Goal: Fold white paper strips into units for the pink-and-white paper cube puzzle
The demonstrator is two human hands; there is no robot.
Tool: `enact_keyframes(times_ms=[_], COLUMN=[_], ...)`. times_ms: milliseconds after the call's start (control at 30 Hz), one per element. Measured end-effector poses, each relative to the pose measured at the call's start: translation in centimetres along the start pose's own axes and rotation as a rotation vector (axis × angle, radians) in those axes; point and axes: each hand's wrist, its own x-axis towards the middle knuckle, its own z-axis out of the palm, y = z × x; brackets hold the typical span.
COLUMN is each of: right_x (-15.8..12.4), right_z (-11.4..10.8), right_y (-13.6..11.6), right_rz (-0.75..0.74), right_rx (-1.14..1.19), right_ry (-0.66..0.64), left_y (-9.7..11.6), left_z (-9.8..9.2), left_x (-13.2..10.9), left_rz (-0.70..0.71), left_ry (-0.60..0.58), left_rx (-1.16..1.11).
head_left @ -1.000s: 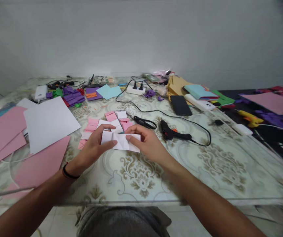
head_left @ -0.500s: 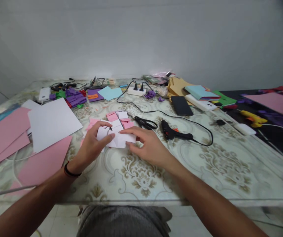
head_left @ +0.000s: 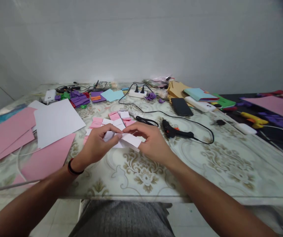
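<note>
Between my two hands is a small piece of white paper [head_left: 131, 141], tilted up from the table and creased. My left hand [head_left: 99, 142] pinches its left end between thumb and fingers. On its right side, my right hand [head_left: 152, 140] grips the edge, fingers bent over the top. Small pink paper pieces [head_left: 97, 122] and white paper pieces [head_left: 118, 122] lie just behind and under my hands, partly hidden by them. Black-handled scissors [head_left: 146, 120] rest just beyond my right hand, their blades mostly covered.
To the right lies a black glue gun [head_left: 177, 130] with its cord. A white power strip [head_left: 138, 93], a dark phone [head_left: 181, 107] and a yellow glue gun [head_left: 253, 119] are farther off. Large white sheets [head_left: 59, 121] and pink sheets [head_left: 10, 133] cover the left side.
My hands have come closer together. The white paper, flatter before, is now lifted and tilted between my fingers. The camera view has shifted slightly.
</note>
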Motion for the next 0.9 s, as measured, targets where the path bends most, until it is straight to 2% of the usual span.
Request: enact_keyframes(times_ms=[133,267,367,467,733,900], right_x=[0.0,0.0,0.0,-0.1,-0.5,-0.8], right_z=[0.1,0.1,0.2,0.3,1.1,1.6], right_y=[-0.4,-0.6,-0.5,-0.5,-0.7,-0.7], right_rz=[0.071,0.119,0.118,0.067,-0.070,-0.079], right_rx=[0.068,0.079,0.133,0.089,-0.089,-0.148], right_ry=[0.069,0.151,0.127,0.094,0.160,0.195], left_y=[0.8,0.6,0.4,0.5,0.8,0.9], left_z=[0.1,0.4,0.7,0.8,1.4,1.5], left_x=[-0.4,-0.9,-1.1,-1.2,-1.6,-1.8], left_rz=[0.094,0.208,0.273,0.310,0.228,0.182], left_ry=[0.006,0.022,0.068,0.089,0.113,0.121], left_rx=[0.019,0.112,0.212,0.257,0.358,0.388])
